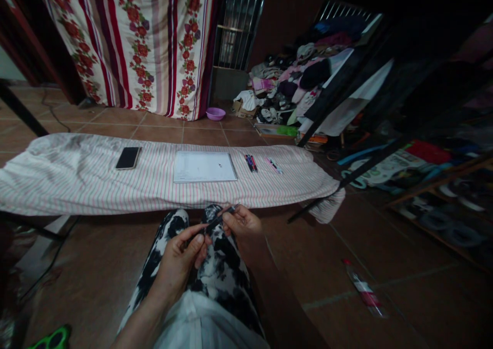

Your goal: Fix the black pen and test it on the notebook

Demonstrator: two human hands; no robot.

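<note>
Both my hands hold a thin dark pen (219, 219) over my lap, just in front of a long board covered in striped cloth (77, 182). My left hand (181, 254) pinches its lower end with fingers curled. My right hand (242, 225) grips the upper end between thumb and fingers. On the cloth lie a spiral notebook (204, 167), open to a white page, a few pens (250, 162) to its right, further pens (273, 165) beyond them, and a black phone (128, 158) to the left.
A floral curtain (146, 41) hangs behind the board. A purple bowl (215, 114) and a heap of clothes (292, 87) lie on the tiled floor. Dark metal bars (346, 95) slant at right. A wrapped packet (364, 290) lies on the floor at right, and a green object (52, 338) at the bottom left.
</note>
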